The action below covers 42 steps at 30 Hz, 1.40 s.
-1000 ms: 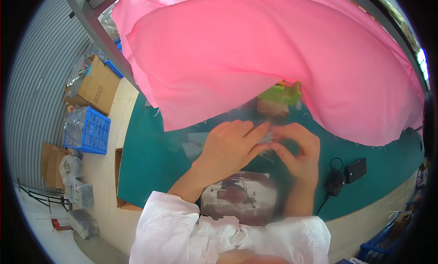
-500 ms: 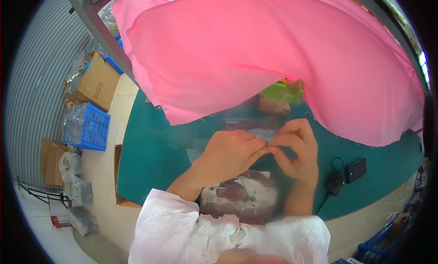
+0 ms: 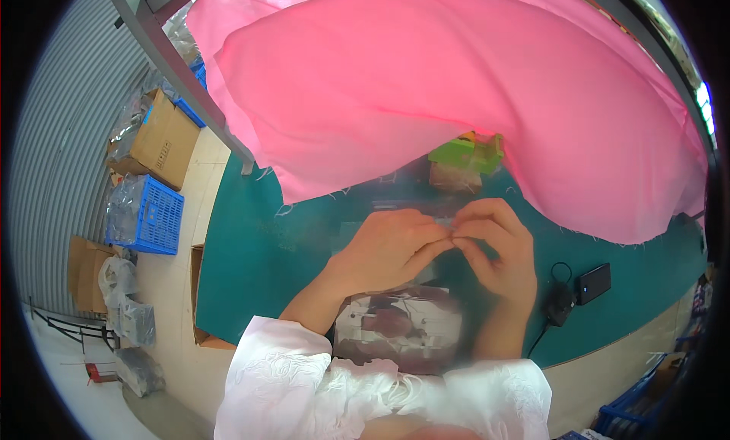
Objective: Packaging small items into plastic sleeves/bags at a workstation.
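Observation:
My left hand (image 3: 395, 246) and my right hand (image 3: 498, 242) meet fingertip to fingertip above the green table (image 3: 266, 250). Both are closed in a pinch. Whatever sits between the fingertips is too small to make out. Beneath and behind the hands lie some clear, flat pieces (image 3: 346, 235), partly hidden by my left hand. Close to my body, below my wrists, is a blurred, shiny, see-through surface (image 3: 399, 326) with white and dark red patches. Just beyond the hands, a bright green holder (image 3: 487, 157) sits on a brown block (image 3: 455, 177).
A large pink cloth (image 3: 365, 90) hangs over the far side from a grey metal frame (image 3: 175, 67). At the right lie a black phone-like device (image 3: 593, 283) and a black cabled gadget (image 3: 561, 307). A blue crate (image 3: 158, 216) and a cardboard box (image 3: 161, 139) stand on the floor at left.
Both hands stay joined at the fingertips. My right hand has shifted slightly to the right, and my left fingers have moved a little. The cloth's near edge sits slightly differently.

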Each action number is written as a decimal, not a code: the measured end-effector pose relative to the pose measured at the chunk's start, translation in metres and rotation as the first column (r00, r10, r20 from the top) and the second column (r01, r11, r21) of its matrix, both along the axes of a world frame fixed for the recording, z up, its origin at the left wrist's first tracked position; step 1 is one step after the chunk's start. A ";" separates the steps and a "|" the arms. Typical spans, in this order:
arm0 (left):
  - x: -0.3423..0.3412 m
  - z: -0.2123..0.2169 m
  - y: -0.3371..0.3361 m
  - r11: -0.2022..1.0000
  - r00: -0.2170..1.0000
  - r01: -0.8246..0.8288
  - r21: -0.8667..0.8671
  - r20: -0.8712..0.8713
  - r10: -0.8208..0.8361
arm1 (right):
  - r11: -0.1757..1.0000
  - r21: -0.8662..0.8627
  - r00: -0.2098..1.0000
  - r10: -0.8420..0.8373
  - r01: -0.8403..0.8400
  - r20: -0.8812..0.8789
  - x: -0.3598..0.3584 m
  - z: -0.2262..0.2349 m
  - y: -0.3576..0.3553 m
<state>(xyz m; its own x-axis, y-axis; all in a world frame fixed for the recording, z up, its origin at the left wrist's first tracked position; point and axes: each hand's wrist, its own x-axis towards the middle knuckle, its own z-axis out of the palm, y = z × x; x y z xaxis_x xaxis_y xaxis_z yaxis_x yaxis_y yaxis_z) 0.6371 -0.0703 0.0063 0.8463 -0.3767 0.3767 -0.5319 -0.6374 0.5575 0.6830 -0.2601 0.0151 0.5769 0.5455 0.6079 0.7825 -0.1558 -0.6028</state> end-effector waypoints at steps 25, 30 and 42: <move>0.016 -0.012 -0.001 0.999 0.995 -0.017 0.044 -0.100 0.021 | 0.990 -0.087 0.990 -0.105 0.113 0.093 0.015 0.002 -0.024; 0.018 -0.019 0.000 0.989 0.989 -0.007 0.148 -0.142 0.028 | 0.989 -0.076 0.991 -0.128 0.130 0.038 0.012 0.002 -0.021; 0.019 -0.019 0.000 0.996 0.993 0.039 0.074 -0.113 -0.030 | 0.982 -0.086 0.986 -0.166 0.166 0.004 0.011 0.005 -0.026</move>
<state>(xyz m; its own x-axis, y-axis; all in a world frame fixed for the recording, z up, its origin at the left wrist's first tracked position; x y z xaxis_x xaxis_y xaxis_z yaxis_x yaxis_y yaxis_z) 0.6565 -0.0703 -0.0122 0.8675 -0.4304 0.2494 -0.4913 -0.6626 0.5653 0.6941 -0.2864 0.0206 0.6658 0.4916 0.5614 0.7395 -0.3346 -0.5840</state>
